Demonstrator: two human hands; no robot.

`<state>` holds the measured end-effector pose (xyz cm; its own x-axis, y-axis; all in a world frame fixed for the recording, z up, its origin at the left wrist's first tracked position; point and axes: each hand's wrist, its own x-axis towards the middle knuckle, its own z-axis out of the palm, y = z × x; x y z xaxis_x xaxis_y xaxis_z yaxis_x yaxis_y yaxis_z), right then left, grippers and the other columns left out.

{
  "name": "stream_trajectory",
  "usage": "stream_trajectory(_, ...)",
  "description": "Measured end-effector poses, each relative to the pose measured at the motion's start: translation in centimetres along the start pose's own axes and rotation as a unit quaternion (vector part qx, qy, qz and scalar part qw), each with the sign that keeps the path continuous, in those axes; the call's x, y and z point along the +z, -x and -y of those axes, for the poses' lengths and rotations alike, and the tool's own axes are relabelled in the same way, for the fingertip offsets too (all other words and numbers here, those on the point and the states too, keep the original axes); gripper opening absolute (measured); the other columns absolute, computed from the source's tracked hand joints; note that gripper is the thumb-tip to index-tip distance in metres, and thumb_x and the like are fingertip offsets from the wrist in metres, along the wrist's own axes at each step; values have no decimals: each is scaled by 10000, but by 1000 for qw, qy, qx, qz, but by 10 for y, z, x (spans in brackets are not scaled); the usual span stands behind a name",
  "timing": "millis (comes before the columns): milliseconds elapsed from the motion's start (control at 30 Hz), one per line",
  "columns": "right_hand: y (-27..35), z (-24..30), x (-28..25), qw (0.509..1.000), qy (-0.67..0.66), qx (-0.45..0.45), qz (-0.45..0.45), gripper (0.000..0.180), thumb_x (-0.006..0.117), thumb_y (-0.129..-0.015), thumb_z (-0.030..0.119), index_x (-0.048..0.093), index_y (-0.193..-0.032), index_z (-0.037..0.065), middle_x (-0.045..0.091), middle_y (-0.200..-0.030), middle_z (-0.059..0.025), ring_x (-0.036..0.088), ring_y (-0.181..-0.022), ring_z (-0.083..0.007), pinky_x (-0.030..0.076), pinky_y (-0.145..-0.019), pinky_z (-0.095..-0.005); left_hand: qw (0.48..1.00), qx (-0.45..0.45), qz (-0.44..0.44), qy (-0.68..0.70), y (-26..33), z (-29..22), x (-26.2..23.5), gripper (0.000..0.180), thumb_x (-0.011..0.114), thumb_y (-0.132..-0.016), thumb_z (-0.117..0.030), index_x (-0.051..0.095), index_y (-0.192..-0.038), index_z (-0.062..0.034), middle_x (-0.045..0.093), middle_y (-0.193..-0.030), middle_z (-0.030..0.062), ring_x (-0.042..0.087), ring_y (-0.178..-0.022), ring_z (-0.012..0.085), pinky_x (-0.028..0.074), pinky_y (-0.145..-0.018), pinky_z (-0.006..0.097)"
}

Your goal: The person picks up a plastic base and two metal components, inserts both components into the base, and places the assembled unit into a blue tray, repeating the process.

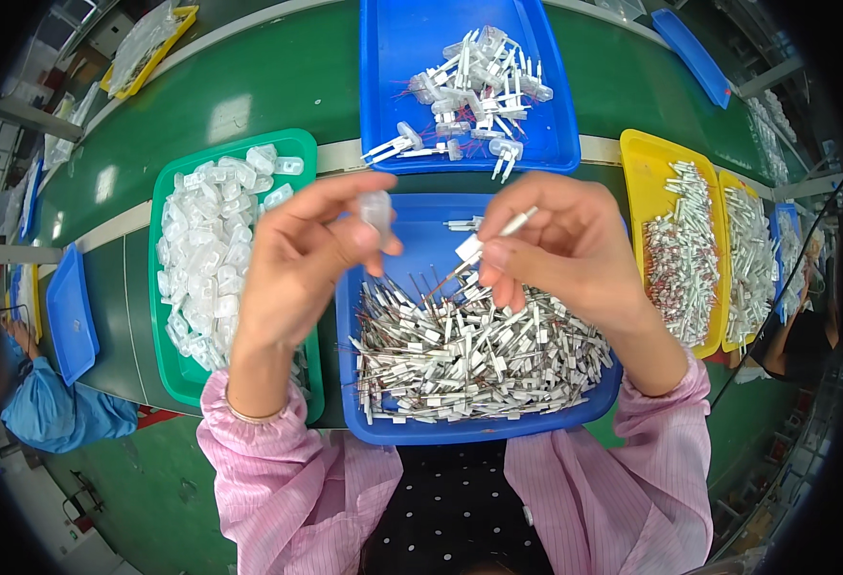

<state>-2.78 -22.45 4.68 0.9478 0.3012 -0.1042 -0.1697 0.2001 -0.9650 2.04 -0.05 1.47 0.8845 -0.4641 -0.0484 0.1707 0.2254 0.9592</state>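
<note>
Grip of the right hand [575,251] was narrow, pinching a slim white part [469,248] whose long axis ran from two o'clock down to eight. Grip of the left hand [297,257] was closed around a clear cap [375,213], which stood roughly twelve to six and lay between nine and ten o'clock from the white part, so that axis ran below the cap rather than at it. A gap separated the two hands. Under them was a blue bin [479,434] heaped with loose white pieces [479,359], its near rim at six. A green tray [161,206] of caps sat at nine, a yellow tray [636,177] at three, another blue tray [385,81] at twelve; the green counter [239,77] spread toward eleven.
</note>
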Motion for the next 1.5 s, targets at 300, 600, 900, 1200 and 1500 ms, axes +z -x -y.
stream_trajectory(300, 29, -8, 6, 989, -32, -93, -113, 148, 600, -805, -42, 577, -947, -74, 643, -799, -153, 646, -688, -153, 521, -558, -216, 953, -67, 86, 283, 2, 24, 25, 389, 519, -875, -54, 414, -1242, 19, 551, -1119, 248, 616, -915, 274, 524, -702, 298)
stream_trajectory(600, 20, -21, 10, 946, 107, -208, -226, 114, 669, -730, -69, 624, -832, -44, 631, -711, -63, 539, -580, -46, 410, -501, -174, 950, -25, 158, 267, 4, 32, 18, 406, 545, -867, -93, 422, -1239, 15, 554, -1107, 242, 627, -789, 244, 502, -588, 253)
stream_trajectory(900, 23, -10, 9, 860, 330, -350, -168, 139, 702, -656, -57, 607, -752, -24, 572, -579, -72, 512, -423, -82, 326, -354, -187, 977, 64, 140, 149, 5, 32, 17, 363, 555, -816, 38, 480, -1169, 71, 567, -1033, 199, 627, -808, 257, 509, -567, 265)
stream_trajectory(1200, 25, -2, 9, 870, 333, -323, -165, 100, 698, -677, -30, 613, -730, -23, 565, -564, -65, 511, -421, -73, 330, -363, -184, 981, 91, 140, 98, 5, 30, 17, 343, 563, -809, 41, 504, -1144, 89, 552, -1008, 193, 627, -807, 261, 522, -578, 268)
stream_trajectory(1500, 24, -4, 8, 876, 309, -332, -166, 103, 700, -675, -25, 614, -731, -23, 573, -566, -67, 484, -403, -73, 328, -362, -190, 972, 88, 150, 156, 3, 30, 19, 338, 571, -823, 3, 501, -1143, 87, 559, -993, 198, 629, -787, 278, 525, -550, 269)
